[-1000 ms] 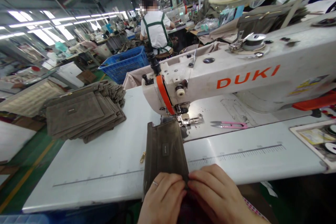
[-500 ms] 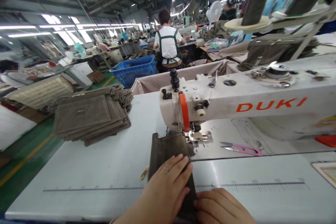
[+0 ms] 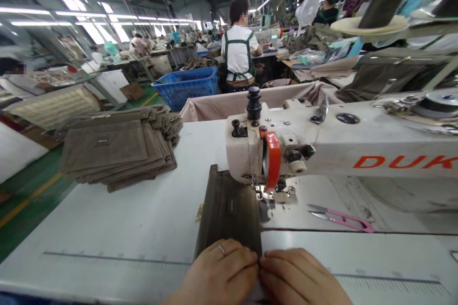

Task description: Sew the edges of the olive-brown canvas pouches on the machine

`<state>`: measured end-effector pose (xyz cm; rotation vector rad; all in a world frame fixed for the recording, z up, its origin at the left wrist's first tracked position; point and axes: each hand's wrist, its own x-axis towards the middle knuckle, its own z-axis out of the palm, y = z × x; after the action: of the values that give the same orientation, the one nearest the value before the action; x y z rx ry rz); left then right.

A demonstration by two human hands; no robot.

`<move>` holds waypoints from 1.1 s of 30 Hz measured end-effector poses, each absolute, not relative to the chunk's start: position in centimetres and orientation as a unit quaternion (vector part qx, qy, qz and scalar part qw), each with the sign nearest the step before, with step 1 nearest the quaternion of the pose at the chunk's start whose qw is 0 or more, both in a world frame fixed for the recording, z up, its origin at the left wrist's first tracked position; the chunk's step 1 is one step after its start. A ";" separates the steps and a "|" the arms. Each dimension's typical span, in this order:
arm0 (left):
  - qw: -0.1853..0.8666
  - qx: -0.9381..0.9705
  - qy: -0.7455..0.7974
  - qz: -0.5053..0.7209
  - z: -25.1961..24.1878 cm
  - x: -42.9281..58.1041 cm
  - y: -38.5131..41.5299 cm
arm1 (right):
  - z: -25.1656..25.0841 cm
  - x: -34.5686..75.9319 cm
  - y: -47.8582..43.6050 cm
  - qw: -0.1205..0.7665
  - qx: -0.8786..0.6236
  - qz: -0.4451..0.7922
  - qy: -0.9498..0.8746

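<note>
At the far left of the white table [image 3: 107, 228] we had a loose stack of olive suede pouches [image 3: 114, 150], lying flat and overlapping near its back edge. Beyond the table stood a blue plastic crate [image 3: 186, 86], and past that a co-worker in a white shirt and green apron straps [image 3: 238, 45] sat with their back to us.

Nearer the table's front edge, a printed ruler scale [image 3: 118, 259] ran along the surface. A small brass clasp [image 3: 199, 211] lay just beside the left side of the single olive suede pouch [image 3: 227, 212], which rested flat on the table, its long side pointing away from us. Its far end reached towards the sewing machine, and its right side lay just beside the presser foot [image 3: 275, 194].

Our left hand [image 3: 218, 271], with a ring [image 3: 222, 249] on one finger, curled over the pouch's near end from the left. Our right hand [image 3: 300, 279] curled in from the right, and the fingertips of both hands nearly met at the middle. Both hands were closed on that near end, grasping the pouch, though the thumbs were hidden.

To the right stood the white DUKI sewing machine [image 3: 358, 152], with pink-handled thread snips [image 3: 339, 219] lying open on the table under its arm.
</note>
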<state>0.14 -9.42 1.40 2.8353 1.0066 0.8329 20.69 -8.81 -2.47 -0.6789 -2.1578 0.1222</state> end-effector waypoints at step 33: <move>0.031 0.909 0.364 0.202 1.1 -1.3 0.0 | 0.8 20.1 -0.9 0.194 -0.385 0.076 -0.899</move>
<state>-1.29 0.00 1.14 2.7999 1.1201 0.6225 20.11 -0.92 0.82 -1.0806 -2.5202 0.2121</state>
